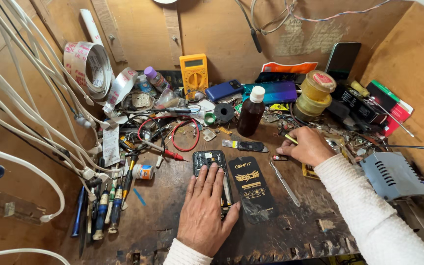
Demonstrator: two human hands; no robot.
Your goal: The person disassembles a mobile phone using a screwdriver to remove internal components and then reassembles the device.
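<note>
1. Our left hand (203, 208) lies flat on the opened phone (211, 169). The fingers are straight and close together, and they press down on it. We think the small parts inside could bend or crack if we push too hard.
2. Our right hand (308, 146) has its fingers curled shut around a thin yellow tool (290, 139). It pinches the tool near the tip. We think the tool could slip and poke the loose bits just past the fingertips.
3. The metal tweezers (284, 181) lie just beside our right hand. Our sleeve could knock them away.
4. The brown bottle (251, 112) stands upright, above the gap between our two hands. A bump could tip it, and it might spill toward the phone.
5. The phone is under our left fingers, and its top end sticks out past the fingertips. Its back is off. We see dark parts and tiny shiny bits inside. A black card (255, 189) lies right beside it, touching our thumb side.
</note>
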